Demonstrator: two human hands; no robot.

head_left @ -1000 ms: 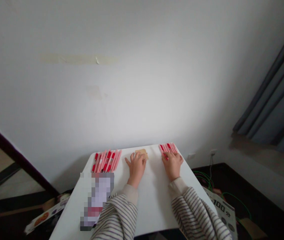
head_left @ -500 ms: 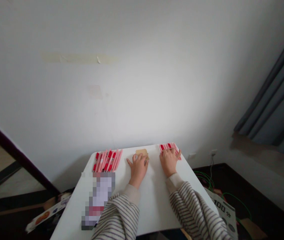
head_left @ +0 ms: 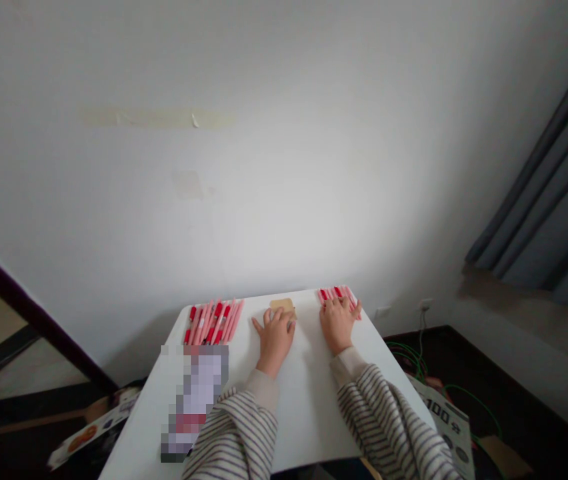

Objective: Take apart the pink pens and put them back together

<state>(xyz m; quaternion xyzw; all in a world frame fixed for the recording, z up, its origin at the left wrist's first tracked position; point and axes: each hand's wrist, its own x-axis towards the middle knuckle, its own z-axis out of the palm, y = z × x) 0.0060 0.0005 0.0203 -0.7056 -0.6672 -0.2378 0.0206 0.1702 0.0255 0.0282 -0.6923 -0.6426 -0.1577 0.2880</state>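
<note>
My left hand [head_left: 275, 337] lies flat on the white table [head_left: 309, 400], fingers spread, its fingertips at a small tan pad [head_left: 283, 305] near the far edge. My right hand [head_left: 337, 322] rests palm down with its fingers stretched over a row of pink and red pens [head_left: 337, 294] at the far right corner. A second, larger bunch of pink and red pens [head_left: 213, 321] lies at the far left of the table, apart from both hands. Both arms wear striped sleeves.
A blurred-out box [head_left: 194, 400] lies on the table's left side below the left pens. A white wall rises behind the table, a grey curtain [head_left: 554, 200] hangs at right. Green cables [head_left: 414, 360] and printed cardboard [head_left: 447, 417] lie on the dark floor at right.
My right hand slid left and forward over the right pens, its fingers now stretched flat on them. My left hand barely moved.
</note>
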